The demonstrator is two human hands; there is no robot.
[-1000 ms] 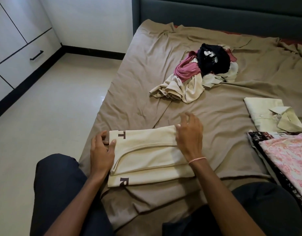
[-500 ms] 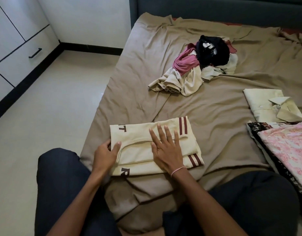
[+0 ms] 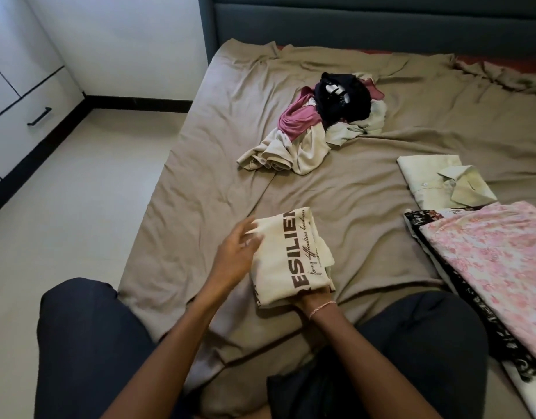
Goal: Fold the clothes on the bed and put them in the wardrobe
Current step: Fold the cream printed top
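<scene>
While it lies near the front edge of the bed [image 3: 200, 164], the cream T-shirt [image 3: 286, 255] is folded into a small bundle with dark lettering facing up. The right hand [image 3: 309, 299] is tucked under the shirt's near end; its fingers are hidden, so how tightly its grip closes cannot be told, though it appears to hold that end. The left hand [image 3: 236, 252] is spread wide, fingers touching the shirt's left edge and gripping nothing. With one end supported, the loose layers showing at the right side could slide and the fold could fall open if it is lifted. To the right sits a stack of folded clothes [image 3: 487, 252], just beside a folded pale collared shirt [image 3: 442, 182]. Farther up the bed, well apart, lies an unfolded heap of clothes [image 3: 315, 131]. White wardrobe [image 3: 19, 95] doors stand at far left, shut, needing a free hand.
</scene>
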